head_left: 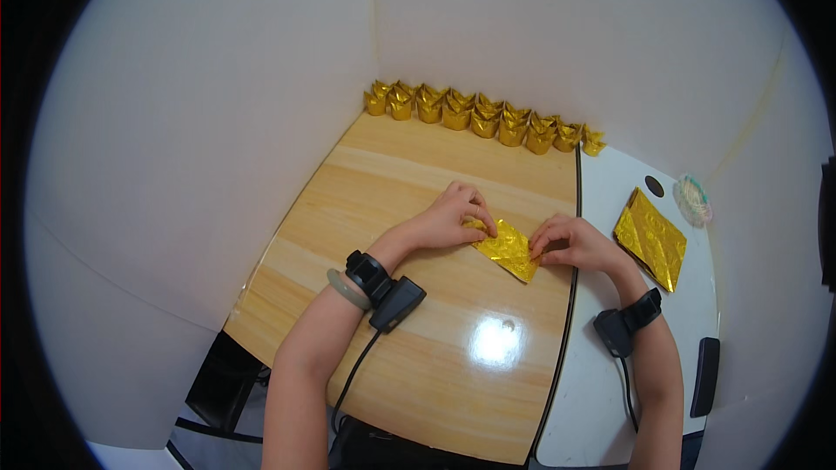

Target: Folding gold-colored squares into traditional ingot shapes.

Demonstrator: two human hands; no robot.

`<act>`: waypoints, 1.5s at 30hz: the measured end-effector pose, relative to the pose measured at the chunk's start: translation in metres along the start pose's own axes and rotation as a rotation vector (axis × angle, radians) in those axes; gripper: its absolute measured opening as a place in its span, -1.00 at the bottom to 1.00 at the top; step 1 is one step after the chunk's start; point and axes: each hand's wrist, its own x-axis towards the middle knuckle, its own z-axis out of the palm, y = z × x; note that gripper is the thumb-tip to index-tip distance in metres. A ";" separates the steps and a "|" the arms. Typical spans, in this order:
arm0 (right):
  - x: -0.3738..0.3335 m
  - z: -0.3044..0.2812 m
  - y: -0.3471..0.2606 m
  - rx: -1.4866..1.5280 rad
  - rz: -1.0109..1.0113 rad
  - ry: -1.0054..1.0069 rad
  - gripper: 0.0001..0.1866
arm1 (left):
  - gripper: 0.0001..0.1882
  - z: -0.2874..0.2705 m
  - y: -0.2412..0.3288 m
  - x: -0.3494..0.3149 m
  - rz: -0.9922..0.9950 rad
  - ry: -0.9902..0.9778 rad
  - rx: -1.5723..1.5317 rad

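A small folded piece of gold foil paper point(508, 248) lies slantwise on the wooden tabletop between my hands. At its left end, the thumb and fingers of my left hand point(457, 216) pinch the edge. My right hand point(570, 242) grips the opposite corner between thumb and fingertips. The foil looks creased and roughly rectangular, its ends partly hidden by my fingers. Both wrists carry black strapped devices with cables, and a pale bangle point(348, 291) circles my left forearm.
Along the back wall stands a row of several folded gold foil pieces point(457, 111). A stack of gold foil sheets point(651, 239) rests on the white table point(601, 331) at right, near a small round pastel-rimmed item point(693, 199). Pale partition walls enclose the left, back and right.
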 end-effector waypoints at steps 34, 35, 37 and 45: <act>0.010 0.027 -0.007 0.021 0.293 0.440 -0.83 | -0.73 0.001 0.005 0.001 -0.063 0.072 -0.148; 0.010 0.025 -0.005 0.021 0.293 0.442 -0.83 | -0.78 -0.002 0.010 0.005 -0.064 0.158 -0.185; 0.011 0.023 -0.003 -0.202 0.062 0.639 -0.86 | -0.82 -0.003 0.011 0.006 -0.065 0.241 -0.222; 0.004 0.020 0.001 -0.375 0.152 0.412 -0.82 | -0.88 -0.002 0.009 0.003 0.101 0.051 0.081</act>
